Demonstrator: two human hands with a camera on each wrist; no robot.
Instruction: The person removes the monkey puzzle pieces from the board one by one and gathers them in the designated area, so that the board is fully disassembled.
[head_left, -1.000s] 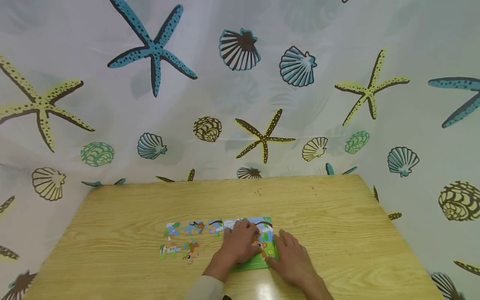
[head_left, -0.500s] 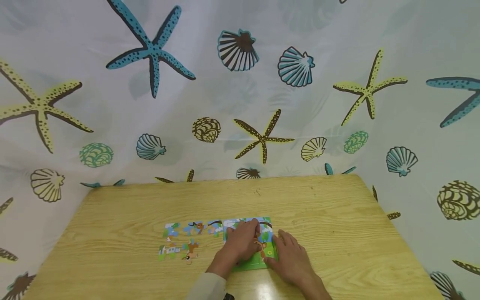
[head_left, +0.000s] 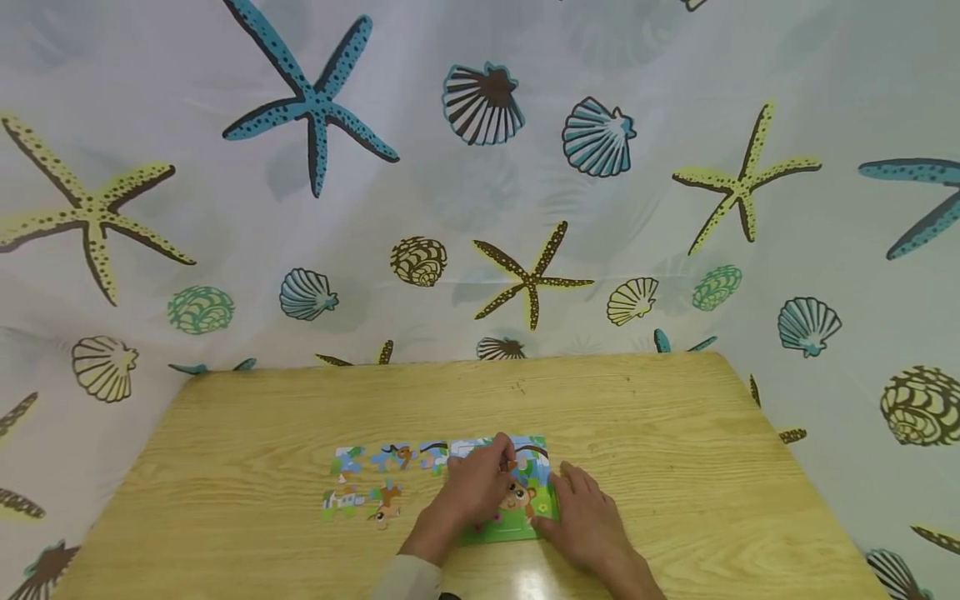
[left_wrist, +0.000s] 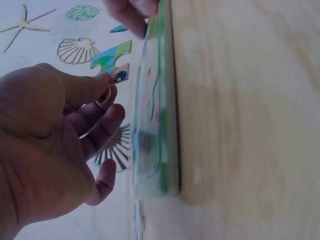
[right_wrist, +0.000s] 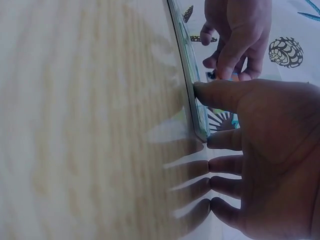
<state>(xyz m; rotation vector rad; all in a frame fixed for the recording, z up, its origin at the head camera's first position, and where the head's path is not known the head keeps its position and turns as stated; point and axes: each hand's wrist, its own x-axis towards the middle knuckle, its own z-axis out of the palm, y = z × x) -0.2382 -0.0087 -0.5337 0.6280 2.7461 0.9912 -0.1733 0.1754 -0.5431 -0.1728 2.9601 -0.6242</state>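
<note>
A jigsaw puzzle board (head_left: 517, 534) with a green border and a cartoon animal picture lies on the table. Over its left part, my left hand (head_left: 474, 487) pinches a puzzle piece (left_wrist: 119, 54) between thumb and fingers. The left wrist view shows this piece with green and blue patches and a cartoon eye, held above the board's surface. At the board's right side rests my right hand (head_left: 588, 518), thumb at the near edge and fingers stretched along the side. In the right wrist view its fingertips (right_wrist: 214, 181) touch the tabletop beside the board's corner.
Several loose puzzle pieces (head_left: 393, 456) lie left of the board in two rough rows, including one with an animal face (head_left: 383, 515). Behind the wooden table (head_left: 675, 417) hangs a curtain (head_left: 420, 192) printed with shells and starfish.
My left hand has shifted slightly over the board and its fingers have drawn together, uncovering more of the animal face. My right hand stays at the board's side.
</note>
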